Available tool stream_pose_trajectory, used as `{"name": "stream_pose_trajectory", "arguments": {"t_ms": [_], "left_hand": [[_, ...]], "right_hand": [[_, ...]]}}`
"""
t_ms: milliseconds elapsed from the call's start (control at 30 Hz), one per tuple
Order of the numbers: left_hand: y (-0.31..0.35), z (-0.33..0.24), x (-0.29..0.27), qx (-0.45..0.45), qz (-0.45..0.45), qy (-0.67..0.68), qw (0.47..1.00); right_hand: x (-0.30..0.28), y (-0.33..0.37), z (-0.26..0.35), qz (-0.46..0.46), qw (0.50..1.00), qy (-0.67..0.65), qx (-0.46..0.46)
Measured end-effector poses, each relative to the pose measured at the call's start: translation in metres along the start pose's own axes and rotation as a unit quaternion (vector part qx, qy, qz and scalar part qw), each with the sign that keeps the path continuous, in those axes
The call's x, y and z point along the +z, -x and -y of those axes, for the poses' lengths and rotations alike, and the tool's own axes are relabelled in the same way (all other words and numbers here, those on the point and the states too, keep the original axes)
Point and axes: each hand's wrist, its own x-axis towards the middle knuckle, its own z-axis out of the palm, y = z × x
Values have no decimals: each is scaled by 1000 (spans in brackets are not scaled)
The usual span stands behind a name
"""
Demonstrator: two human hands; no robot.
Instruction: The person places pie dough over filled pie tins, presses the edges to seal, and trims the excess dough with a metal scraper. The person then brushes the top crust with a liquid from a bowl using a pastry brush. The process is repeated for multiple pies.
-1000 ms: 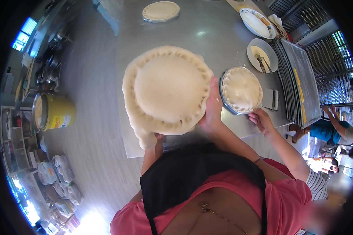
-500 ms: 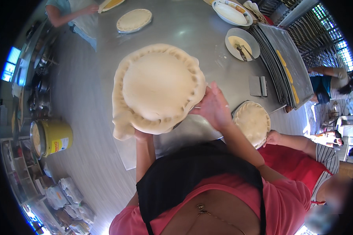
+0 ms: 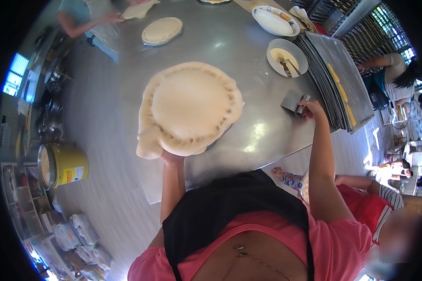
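A large unbaked pie [image 3: 192, 105], its pale crust pressed with dents all round the rim, is held up above the metal table. My left hand [image 3: 172, 159] bears it from below; its fingers are hidden under the pie. A flap of dough overhangs the rim near that wrist. To the right, my right hand [image 3: 310, 109] grips the rolled handle of a metal dough scraper [image 3: 291, 99], whose flat blade points left. Between the pie and the scraper lies the bare steel of the table [image 3: 255, 126].
A second pie [image 3: 162, 31] lies on the far left of the table. At the right are a bowl with yellow liquid and utensils [image 3: 287, 51], a white dish [image 3: 275, 19] and stacked baking trays [image 3: 333, 75]. Co-workers stand at far left and near right. A yellow bucket [image 3: 68, 164] is at left.
My right hand has left the pie's edge and moved right to take hold of the scraper. The co-worker's pie at right has moved down, now mostly behind my right arm.
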Motion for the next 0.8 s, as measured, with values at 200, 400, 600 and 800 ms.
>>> {"name": "stream_pose_trajectory", "arguments": {"t_ms": [200, 400, 600, 800], "left_hand": [[2, 8, 8, 12, -10, 2, 1000], [7, 14, 25, 21, -18, 6, 1000], [14, 17, 49, 93, -87, -69, 990], [29, 25, 33, 31, -31, 30, 999]], "right_hand": [[71, 119, -2, -134, 933, -172, -287], [139, 259, 39, -274, 782, -108, -550], [160, 296, 64, -231, 740, -145, -614], [158, 302, 71, -247, 671, -89, -694]]}}
